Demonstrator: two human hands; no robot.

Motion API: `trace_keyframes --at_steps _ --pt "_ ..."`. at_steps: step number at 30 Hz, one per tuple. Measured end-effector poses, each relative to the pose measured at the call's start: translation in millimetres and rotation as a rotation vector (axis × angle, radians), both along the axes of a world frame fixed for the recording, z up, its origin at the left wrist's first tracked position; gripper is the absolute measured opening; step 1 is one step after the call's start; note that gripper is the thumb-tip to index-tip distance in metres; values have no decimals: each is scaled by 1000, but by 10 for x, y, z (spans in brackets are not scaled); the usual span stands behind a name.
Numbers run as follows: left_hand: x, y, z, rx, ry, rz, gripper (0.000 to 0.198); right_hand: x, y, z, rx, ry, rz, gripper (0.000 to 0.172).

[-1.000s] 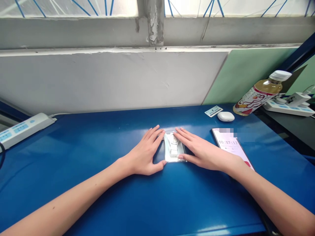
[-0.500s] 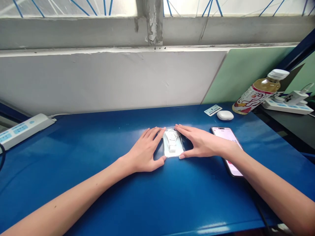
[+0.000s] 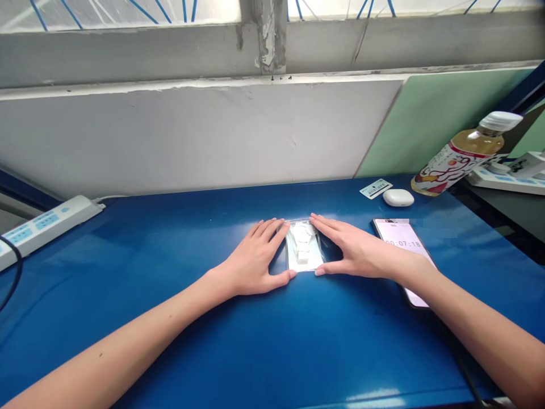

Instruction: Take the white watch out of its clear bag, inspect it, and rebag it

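Observation:
A small clear plastic packet (image 3: 315, 262) lies flat on the blue table (image 3: 238, 358), with a white item (image 3: 303, 244) inside on a pale backing. The item has a round upper part and a small block below; its exact kind I cannot make out. My left hand (image 3: 255, 258) rests at the packet's left side, fingers stretched out, fingertips at its top corner and thumb by its bottom corner. On the right side my right hand (image 3: 355, 250) lies the same way, its fingers and thumb extended at the right corners. Both hands are open.
Under my right wrist lies a phone (image 3: 394, 232) showing a timer. Behind it are a white earbud case (image 3: 398, 197), a card (image 3: 375, 188) and a drink bottle (image 3: 457, 159). Power strips stand at the left (image 3: 55, 224) and far right (image 3: 487, 177). A wall (image 3: 191, 136) closes the back.
The view has shifted slightly, so the scene sits a little further right. Both hands and the packet keep nearly the same places relative to each other.

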State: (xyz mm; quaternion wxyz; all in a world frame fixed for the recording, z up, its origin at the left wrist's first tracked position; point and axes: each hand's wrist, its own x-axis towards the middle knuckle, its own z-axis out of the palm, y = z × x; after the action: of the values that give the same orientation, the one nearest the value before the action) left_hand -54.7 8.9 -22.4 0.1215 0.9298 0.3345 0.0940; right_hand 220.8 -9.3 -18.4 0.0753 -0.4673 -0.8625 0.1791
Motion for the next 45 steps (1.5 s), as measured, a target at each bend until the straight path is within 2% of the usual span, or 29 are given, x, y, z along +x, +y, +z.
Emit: trace_keyframes --at_steps 2,4,7,11,16,23,26,32,35,45 --pt "-6 -12 -8 -8 -34 17 88 -9 -10 13 47 -12 8 103" --pt "-15 -25 -20 -7 -70 43 85 -21 -18 42 127 -26 6 87" --pt "-28 -35 -38 -6 -106 80 70 -40 -18 95 260 -108 -26 60" --pt "-33 -24 -43 -17 -101 118 55 -65 -13 132 351 -198 -70 49" --pt "-32 -5 -41 -25 -63 99 71 -26 -1 124 316 -117 -40 48" --pt "-35 9 -78 8 -40 114 68 115 70 125 267 19 27 57" --pt "-37 14 -86 16 -37 137 61 129 73 117 239 3 1 54" --pt "-22 24 -67 3 -33 138 73 145 69 107 201 -28 -5 59" --pt "-12 30 -58 -4 -32 143 73 155 78 100 192 -36 -4 59" --pt "-1 18 -59 -37 -54 187 72 141 76 77 247 -98 15 57"
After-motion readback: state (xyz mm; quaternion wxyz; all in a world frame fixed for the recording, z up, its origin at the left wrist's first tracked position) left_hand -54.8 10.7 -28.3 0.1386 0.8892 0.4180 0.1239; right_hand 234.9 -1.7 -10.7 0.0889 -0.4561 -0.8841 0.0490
